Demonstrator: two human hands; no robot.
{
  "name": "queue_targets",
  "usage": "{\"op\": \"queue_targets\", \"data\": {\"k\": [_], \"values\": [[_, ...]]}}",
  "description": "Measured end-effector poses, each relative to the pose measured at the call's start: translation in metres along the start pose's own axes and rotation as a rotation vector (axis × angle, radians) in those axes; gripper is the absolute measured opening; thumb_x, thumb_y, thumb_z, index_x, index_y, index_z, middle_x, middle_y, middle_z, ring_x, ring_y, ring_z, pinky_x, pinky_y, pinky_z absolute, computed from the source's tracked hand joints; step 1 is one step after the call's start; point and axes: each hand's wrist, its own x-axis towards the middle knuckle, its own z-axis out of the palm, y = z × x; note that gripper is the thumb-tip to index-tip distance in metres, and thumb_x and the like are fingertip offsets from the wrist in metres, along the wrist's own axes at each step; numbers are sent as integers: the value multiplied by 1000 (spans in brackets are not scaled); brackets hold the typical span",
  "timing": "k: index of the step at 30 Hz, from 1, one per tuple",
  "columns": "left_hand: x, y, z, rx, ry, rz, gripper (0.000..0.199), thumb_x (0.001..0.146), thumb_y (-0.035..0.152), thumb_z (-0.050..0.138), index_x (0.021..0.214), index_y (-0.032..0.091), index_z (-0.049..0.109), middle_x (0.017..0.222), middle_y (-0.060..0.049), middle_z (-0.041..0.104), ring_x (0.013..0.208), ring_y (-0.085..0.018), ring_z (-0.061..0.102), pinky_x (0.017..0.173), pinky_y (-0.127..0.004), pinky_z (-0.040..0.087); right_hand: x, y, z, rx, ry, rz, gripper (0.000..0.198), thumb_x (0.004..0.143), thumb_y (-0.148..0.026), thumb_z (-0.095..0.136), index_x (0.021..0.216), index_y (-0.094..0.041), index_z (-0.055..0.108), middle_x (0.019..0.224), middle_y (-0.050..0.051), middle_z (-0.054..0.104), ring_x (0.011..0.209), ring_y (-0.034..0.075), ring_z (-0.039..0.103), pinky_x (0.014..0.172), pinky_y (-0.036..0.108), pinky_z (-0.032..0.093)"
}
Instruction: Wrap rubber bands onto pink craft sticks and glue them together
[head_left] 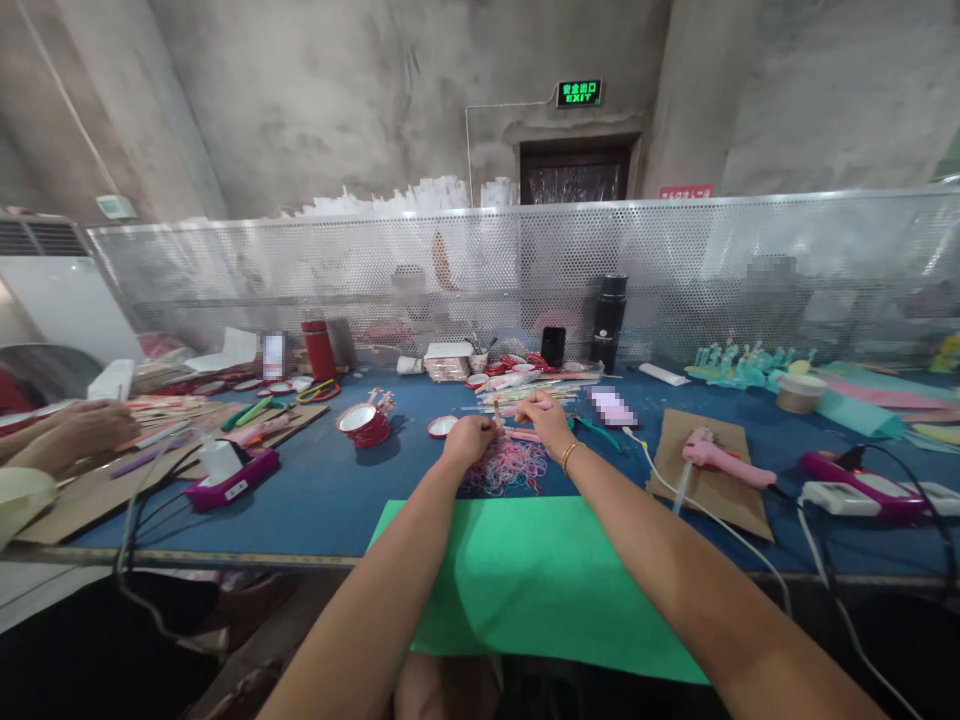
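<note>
My left hand (471,440) is closed, its fingertips pinched over the middle of the blue table; what they hold is too small to name. Just to its right, my right hand (549,425) is also in a pinch, and I cannot make out what is in it. A gold bracelet (570,458) circles that wrist. Below both hands lies a tangled heap of thin pink, blue and white cords (511,470). Nearest me, a green sheet (540,570) hangs over the table edge. Behind the hands are scattered thin sticks (517,391).
A pink glue gun (731,465) rests on cardboard (701,435) at right, by a purple power strip (874,485). Left are a red tin (365,427), another purple power strip (232,482) and another person's hands (86,437). Teal-handled pliers (596,432) and a black flask (608,325) stand beyond.
</note>
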Motion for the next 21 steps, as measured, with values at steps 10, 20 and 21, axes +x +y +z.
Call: {"op": "queue_targets", "data": {"k": [10,20,21], "values": [[0,-3,2,-58,-2,-3,35,75,47,56,69,16,70,54,2,49,53,-10,39,51,-23,23,1,1,-5,-9,33,-9,13,61,-30,60,54,-21,54,50,-3,60,52,13,54,56,25,44],[-1,-3,4,-63,-5,31,47,75,58,50,69,16,70,52,1,48,51,-11,36,51,-24,23,0,0,-7,-50,9,-15,16,62,-32,60,55,-21,52,52,-2,61,52,12,52,57,25,44],[-1,-2,4,-64,-7,31,47,75,58,50,69,15,70,53,1,49,51,-11,37,51,-24,23,-1,0,-7,-49,4,-6,16,62,-33,60,55,-21,52,52,-2,61,52,12,52,57,26,44]]}}
